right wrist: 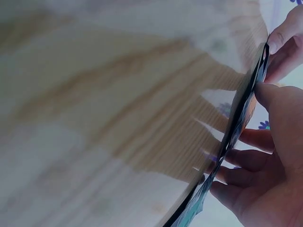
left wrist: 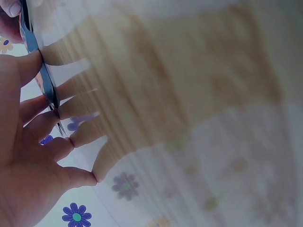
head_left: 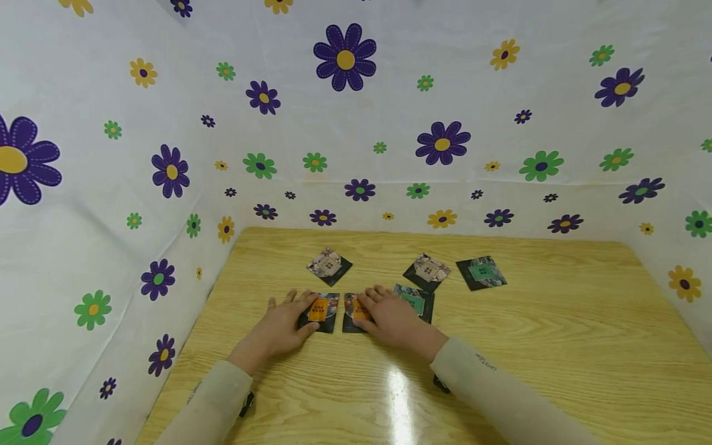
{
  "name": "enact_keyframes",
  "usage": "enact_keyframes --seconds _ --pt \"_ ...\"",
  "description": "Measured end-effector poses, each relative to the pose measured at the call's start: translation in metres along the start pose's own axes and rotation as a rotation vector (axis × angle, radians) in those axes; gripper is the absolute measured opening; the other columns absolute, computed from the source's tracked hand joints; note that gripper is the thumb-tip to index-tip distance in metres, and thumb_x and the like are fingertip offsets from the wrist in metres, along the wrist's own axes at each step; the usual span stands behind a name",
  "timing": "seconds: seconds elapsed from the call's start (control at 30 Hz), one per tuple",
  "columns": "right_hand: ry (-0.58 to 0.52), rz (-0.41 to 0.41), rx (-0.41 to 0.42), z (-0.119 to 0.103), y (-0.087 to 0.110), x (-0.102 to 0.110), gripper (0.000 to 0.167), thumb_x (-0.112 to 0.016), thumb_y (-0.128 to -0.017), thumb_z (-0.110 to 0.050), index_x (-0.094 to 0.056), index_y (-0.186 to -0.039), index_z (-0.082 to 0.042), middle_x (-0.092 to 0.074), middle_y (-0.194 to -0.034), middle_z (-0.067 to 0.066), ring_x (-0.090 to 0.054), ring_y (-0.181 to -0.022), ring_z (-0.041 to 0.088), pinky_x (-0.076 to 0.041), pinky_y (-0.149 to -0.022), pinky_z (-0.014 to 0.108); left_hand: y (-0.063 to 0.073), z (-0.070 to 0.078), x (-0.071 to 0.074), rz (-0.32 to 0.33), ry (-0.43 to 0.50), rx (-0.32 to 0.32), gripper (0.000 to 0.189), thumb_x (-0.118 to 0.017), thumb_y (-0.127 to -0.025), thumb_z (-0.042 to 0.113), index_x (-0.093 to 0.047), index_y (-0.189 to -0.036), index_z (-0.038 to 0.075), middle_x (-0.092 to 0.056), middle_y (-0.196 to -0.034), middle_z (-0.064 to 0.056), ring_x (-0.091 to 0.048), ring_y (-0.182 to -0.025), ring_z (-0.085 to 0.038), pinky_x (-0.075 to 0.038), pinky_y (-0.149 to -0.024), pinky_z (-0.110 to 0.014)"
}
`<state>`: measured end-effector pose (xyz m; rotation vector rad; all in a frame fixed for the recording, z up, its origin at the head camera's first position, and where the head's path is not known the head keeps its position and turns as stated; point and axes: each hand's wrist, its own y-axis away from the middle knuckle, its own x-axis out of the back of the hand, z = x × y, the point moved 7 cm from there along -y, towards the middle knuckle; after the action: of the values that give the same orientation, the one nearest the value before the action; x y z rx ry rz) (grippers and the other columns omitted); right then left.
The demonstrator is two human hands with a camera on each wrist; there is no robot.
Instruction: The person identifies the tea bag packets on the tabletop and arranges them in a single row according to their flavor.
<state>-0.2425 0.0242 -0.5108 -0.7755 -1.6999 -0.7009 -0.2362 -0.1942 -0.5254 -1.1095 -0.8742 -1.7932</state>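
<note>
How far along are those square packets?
Looks done: the left orange-labelled packet and right orange-labelled packet lie side by side. In hand: the left hand rests on one, the right hand on the other. Perhaps remaining, if colours pair up: the left beige-labelled packet and right beige-labelled packet are apart, as are the near green-labelled packet and far green-labelled packet.

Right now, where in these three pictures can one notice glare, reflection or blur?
Head view: a white glare streak on the table, at the picture's bottom; left wrist view: the table mirrors the left hand and flowered cloth, its foreground grain soft; right wrist view: it mirrors the right hand likewise, foreground grain blurred.
</note>
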Motion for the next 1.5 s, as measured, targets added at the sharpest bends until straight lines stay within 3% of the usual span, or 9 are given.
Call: enact_keyframes --seconds 0.3,0.47,0.97,1.5 --pt "0.015 0.017 -0.001 -0.007 0.0 0.001 0.065 -0.055 -0.108 -0.049 -0.053 -0.154 -0.004 -0.052 -0.157 0.024 -0.046 -0.149 0.044 -0.043 -0.12 0.054 0.0 0.0 0.0 -0.004 0.006 0.01 0.069 -0.061 -0.106 0.043 -0.039 -0.165 0.015 -0.036 -0.171 -0.012 -0.026 -0.159 -0.048 -0.016 -0.115 -0.086" --pt "0.056 0.001 -0.036 -0.008 -0.001 -0.001 0.067 -0.049 -0.109 -0.054 -0.051 -0.157 -0.007 -0.05 -0.16 0.021 -0.044 -0.152 0.041 -0.041 -0.122 0.053 -0.001 0.001 0.001 -0.004 0.006 0.008 0.069 -0.061 -0.106 0.044 -0.039 -0.165 0.016 -0.036 -0.171 -0.012 -0.027 -0.158 -0.049 -0.017 -0.115 -0.086" --pt "0.026 0.02 -0.064 -0.015 -0.002 0.002 0.066 -0.053 -0.109 -0.052 -0.052 -0.155 -0.005 -0.051 -0.159 0.024 -0.047 -0.15 0.042 -0.044 -0.119 0.054 -0.001 0.001 0.001 -0.005 0.009 0.014 0.068 -0.06 -0.107 0.044 -0.04 -0.165 0.015 -0.038 -0.17 -0.013 -0.028 -0.158 -0.049 -0.016 -0.115 -0.086" --pt "0.003 0.012 -0.062 -0.019 -0.002 0.004 0.064 -0.056 -0.108 -0.05 -0.053 -0.154 -0.005 -0.051 -0.158 0.026 -0.046 -0.15 0.043 -0.04 -0.122 0.056 -0.001 -0.001 0.0 -0.012 0.007 0.014 0.068 -0.061 -0.106 0.044 -0.04 -0.165 0.016 -0.037 -0.17 -0.014 -0.028 -0.158 -0.049 -0.017 -0.115 -0.086"
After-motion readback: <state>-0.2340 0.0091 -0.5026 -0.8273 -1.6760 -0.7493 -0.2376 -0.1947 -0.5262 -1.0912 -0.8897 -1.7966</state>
